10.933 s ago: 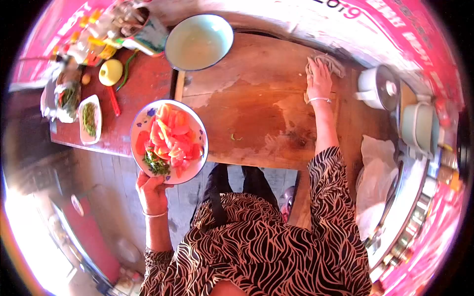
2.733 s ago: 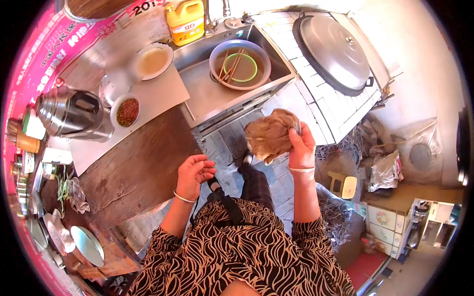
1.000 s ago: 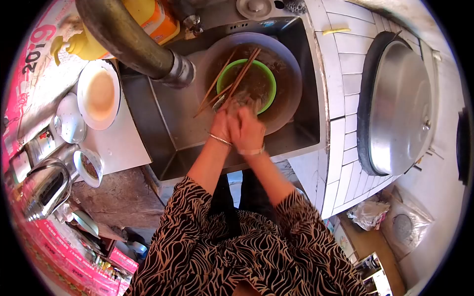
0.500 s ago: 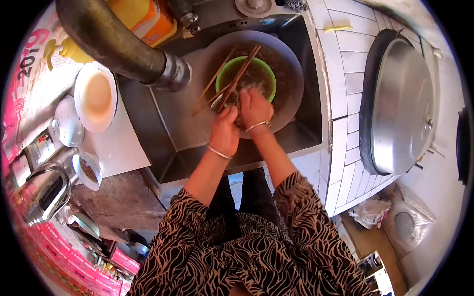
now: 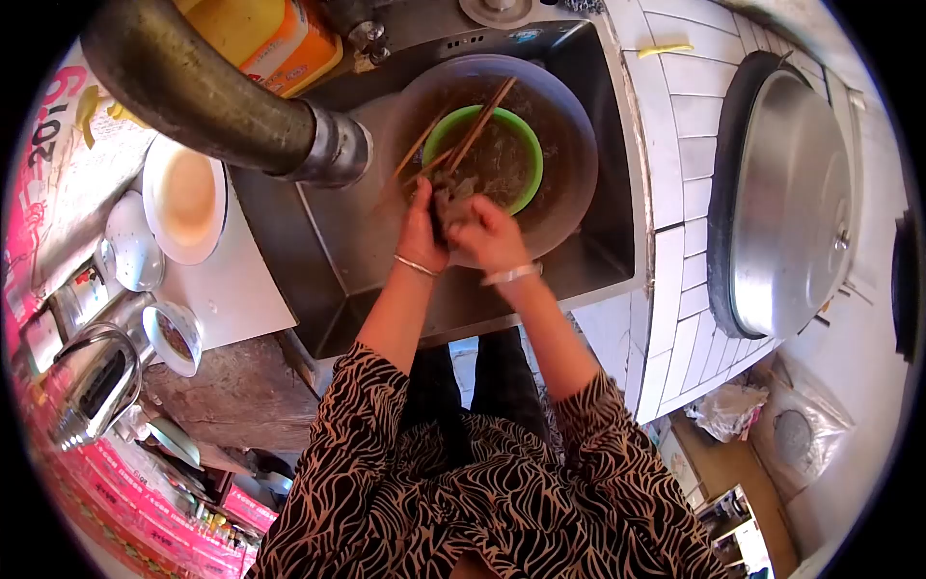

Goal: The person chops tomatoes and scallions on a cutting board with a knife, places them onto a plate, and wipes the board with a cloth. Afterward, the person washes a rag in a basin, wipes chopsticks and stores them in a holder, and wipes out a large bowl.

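Greyish-brown cloth (image 5: 449, 205), bunched between left hand (image 5: 422, 230) and right hand (image 5: 493, 237), which both hold it; located over the basin's (image 5: 571, 169) near side, by the green bowl (image 5: 536, 160). Probably wet: soft, limp, slippery, somewhat heavy; best gripped by its gathered folds.

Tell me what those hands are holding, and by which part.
A bunched brownish cloth, held by its gathered folds between the left hand and the right hand. Which edge or corner each hand grips cannot be told.
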A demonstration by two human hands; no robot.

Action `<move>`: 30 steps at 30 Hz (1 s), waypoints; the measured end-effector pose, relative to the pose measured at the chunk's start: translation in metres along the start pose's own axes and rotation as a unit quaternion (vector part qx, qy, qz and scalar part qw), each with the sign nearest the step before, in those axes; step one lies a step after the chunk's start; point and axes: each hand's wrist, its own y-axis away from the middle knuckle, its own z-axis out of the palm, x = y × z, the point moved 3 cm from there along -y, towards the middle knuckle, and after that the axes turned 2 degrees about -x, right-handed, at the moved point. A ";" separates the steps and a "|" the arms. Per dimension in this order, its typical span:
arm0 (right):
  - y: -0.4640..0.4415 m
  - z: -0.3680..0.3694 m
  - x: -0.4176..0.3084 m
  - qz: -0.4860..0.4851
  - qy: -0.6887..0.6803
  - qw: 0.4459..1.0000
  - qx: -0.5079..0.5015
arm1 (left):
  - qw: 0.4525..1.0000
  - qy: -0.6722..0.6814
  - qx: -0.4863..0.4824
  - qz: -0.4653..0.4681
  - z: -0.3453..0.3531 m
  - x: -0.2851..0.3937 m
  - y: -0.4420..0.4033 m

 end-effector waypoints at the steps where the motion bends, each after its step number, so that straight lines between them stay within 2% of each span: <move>1: 0.015 0.011 -0.012 -0.051 0.071 0.996 0.019 | 0.999 0.004 -0.041 -0.005 0.011 0.006 0.003; 2: 0.028 0.023 -0.023 -0.101 0.141 0.984 0.038 | 0.997 0.007 -0.082 -0.010 0.018 0.010 0.005; 3: 0.034 0.030 -0.030 -0.151 0.210 0.964 0.056 | 0.997 0.003 -0.078 0.015 0.015 0.009 0.003; 5: 0.025 0.028 -0.026 -0.176 0.327 0.921 0.119 | 0.995 -0.005 -0.071 0.065 -0.002 -0.002 -0.006; 6: 0.016 0.024 -0.024 -0.188 0.383 0.892 0.151 | 0.988 -0.042 -0.127 0.076 -0.009 -0.008 -0.007; 9: -0.029 -0.006 -0.023 -0.098 0.437 0.860 0.243 | 0.996 -0.030 0.023 0.076 0.017 -0.011 0.021; 10: -0.037 -0.014 -0.026 -0.082 0.425 0.867 0.248 | 0.996 -0.064 -0.003 0.065 0.015 -0.012 0.024; 12: -0.045 -0.023 -0.028 -0.048 0.399 0.880 0.255 | 0.996 -0.052 0.021 0.063 0.008 -0.019 0.028; 13: -0.037 -0.016 -0.031 -0.078 0.393 0.883 0.243 | 0.997 -0.046 0.029 0.061 0.012 -0.019 0.028; 16: 0.011 0.026 -0.030 -0.146 0.364 0.897 0.204 | 0.975 0.116 -0.136 -0.133 0.010 -0.004 0.019; 18: 0.024 0.040 -0.030 -0.177 0.317 0.912 0.192 | 0.991 0.104 -0.067 -0.057 0.009 -0.004 0.015; 21: -0.013 0.009 -0.021 -0.073 0.422 0.873 0.235 | 1.000 0.027 -0.005 0.003 0.016 -0.013 0.024; 23: -0.039 -0.021 -0.012 -0.079 0.441 0.852 0.271 | 0.997 -0.046 0.003 0.068 0.023 -0.018 0.034; 24: -0.046 -0.032 -0.013 -0.073 0.446 0.847 0.279 | 0.997 -0.054 -0.016 0.049 0.012 -0.019 0.032; 27: -0.065 -0.055 -0.005 -0.100 0.485 0.812 0.307 | 0.988 -0.150 0.024 -0.010 0.022 -0.003 0.041; 30: -0.067 -0.052 0.024 -0.151 0.538 0.772 0.303 | 0.983 -0.146 0.114 -0.004 -0.005 -0.004 0.024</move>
